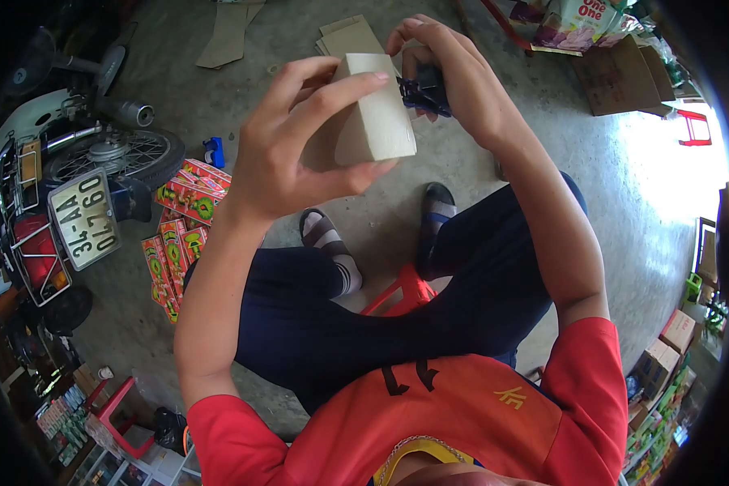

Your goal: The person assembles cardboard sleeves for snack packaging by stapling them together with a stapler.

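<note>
My left hand [287,134] grips a small pale cardboard box [385,121], with the thumb along its lower end and the fingers over its top and far side. The box is held up in the air, tilted, in front of my knees. At its right side, my right hand [470,81] is closed around a dark blue-black tool [424,91] that looks like a tape dispenser. The tool's toothed-looking front end is right beside the box's side. My right fingers and palm hide part of it.
Red patterned packs [174,251] are stacked on the floor at left, with a small blue object [213,152] beyond them. A parked motorbike [105,154] stands farther left. Cardboard pieces [352,36] lie ahead; an open carton [624,77] is at upper right. A red stool [405,293] is beneath me.
</note>
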Available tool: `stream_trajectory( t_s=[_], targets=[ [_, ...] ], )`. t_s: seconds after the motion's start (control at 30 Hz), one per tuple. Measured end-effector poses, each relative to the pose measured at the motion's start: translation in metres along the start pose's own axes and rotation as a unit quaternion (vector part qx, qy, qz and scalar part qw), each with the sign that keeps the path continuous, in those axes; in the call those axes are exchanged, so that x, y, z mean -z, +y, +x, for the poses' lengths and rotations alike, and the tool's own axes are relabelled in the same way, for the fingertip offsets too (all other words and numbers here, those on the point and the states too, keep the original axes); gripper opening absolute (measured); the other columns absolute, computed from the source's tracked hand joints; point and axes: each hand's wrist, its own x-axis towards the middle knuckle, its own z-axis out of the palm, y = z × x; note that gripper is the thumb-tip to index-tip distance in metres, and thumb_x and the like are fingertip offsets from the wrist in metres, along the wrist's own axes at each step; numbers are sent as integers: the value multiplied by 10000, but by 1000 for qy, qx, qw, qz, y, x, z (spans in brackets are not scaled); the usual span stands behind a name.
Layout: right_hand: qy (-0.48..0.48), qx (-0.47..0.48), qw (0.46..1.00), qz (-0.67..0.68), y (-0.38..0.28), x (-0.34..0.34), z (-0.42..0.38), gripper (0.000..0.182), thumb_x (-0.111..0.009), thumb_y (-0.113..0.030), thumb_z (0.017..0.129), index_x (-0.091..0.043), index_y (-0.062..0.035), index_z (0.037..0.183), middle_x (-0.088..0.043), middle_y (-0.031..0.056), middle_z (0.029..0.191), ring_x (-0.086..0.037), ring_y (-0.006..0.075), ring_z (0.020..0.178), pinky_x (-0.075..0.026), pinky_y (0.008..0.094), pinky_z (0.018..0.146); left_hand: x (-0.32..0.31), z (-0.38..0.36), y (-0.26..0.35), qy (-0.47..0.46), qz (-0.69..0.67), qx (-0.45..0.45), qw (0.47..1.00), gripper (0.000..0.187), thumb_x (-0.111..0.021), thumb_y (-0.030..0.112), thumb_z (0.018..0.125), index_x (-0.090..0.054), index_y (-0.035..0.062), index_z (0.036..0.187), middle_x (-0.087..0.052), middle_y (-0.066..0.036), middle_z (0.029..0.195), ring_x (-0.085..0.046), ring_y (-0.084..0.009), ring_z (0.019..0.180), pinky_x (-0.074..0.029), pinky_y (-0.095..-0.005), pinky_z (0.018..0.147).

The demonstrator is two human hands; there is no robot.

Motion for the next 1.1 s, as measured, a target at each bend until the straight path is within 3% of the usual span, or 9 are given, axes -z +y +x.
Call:
stream_trajectory(
  t_s=[0.17,0.27,0.37,0.47,0.77,0.87,0.97,1.0,1.1],
  targets=[
    [8,15,1000,18,3,4,1,521,-431,-495,1063,-662,-29,1081,-520,-11,668,-512,92,581,-407,251,547,-7,-3,0,-34,-9,-21,999,662,-854,306,716,-687,79,1314,-621,-191,1282,-702,-326,1055,-587,-416,897],
    [-6,32,999,24,-2,9,3,504,-374,-433,1112,-642,-18,1010,-494,-4,757,-445,116,703,-373,269,662,-16,-3,0,-7,-31,-11,999,649,-895,383,692,-721,196,1289,-620,-137,1231,-687,-295,992,-600,-407,848],
    [-14,15,999,35,-4,9,2,364,-384,-285,1100,-624,-14,1076,-481,-1,780,-445,114,714,-376,277,664,-18,-4,0,2,-38,-14,999,656,-895,374,687,-719,192,1291,-614,-137,1244,-687,-297,994,-600,-408,851],
    [-8,4,1000,30,-10,10,-1,383,-383,-316,1106,-619,-16,1083,-483,5,783,-442,114,717,-373,278,663,-13,-3,0,-36,-22,-27,999,663,-851,321,725,-681,73,1316,-590,-198,1334,-690,-324,1118,-601,-426,938],
    [-32,61,998,-12,-3,16,-2,429,-351,-328,1124,-615,9,1158,-541,53,895,-496,149,813,-431,297,773,-11,3,2,-11,-60,-19,998,616,-854,266,697,-707,97,1271,-607,-162,1292,-689,-322,1054,-587,-419,900],
    [-19,62,998,-13,8,14,6,471,-324,-353,1138,-607,2,1263,-633,101,1031,-564,172,902,-459,301,854,-9,-2,1,-24,-135,70,988,577,-779,291,794,-665,36,1299,-624,-161,1314,-676,-299,1123,-550,-395,962],
    [-79,-45,995,30,-2,21,5,506,-314,-380,1144,-553,-16,1401,-660,173,1221,-620,202,1024,-483,318,918,-7,-2,5,9,-344,239,908,594,-646,395,901,-613,6,1349,-639,-155,1331,-643,-254,1193,-507,-362,1005],
    [-83,-87,990,79,-8,22,4,512,-314,-382,1144,-524,-18,1435,-651,188,1254,-626,207,1049,-488,323,921,-3,-3,0,-11,-343,264,902,652,-512,475,965,-566,-19,1387,-645,-143,1337,-621,-221,1227,-472,-343,1036],
    [-109,-142,968,176,-26,24,-6,539,-315,-385,1143,-452,-23,1517,-626,230,1326,-637,221,1107,-503,337,930,-5,-3,-3,20,-399,300,866,671,-474,489,976,-554,-23,1402,-640,-151,1344,-624,-219,1222,-463,-338,1040]
  ],
)
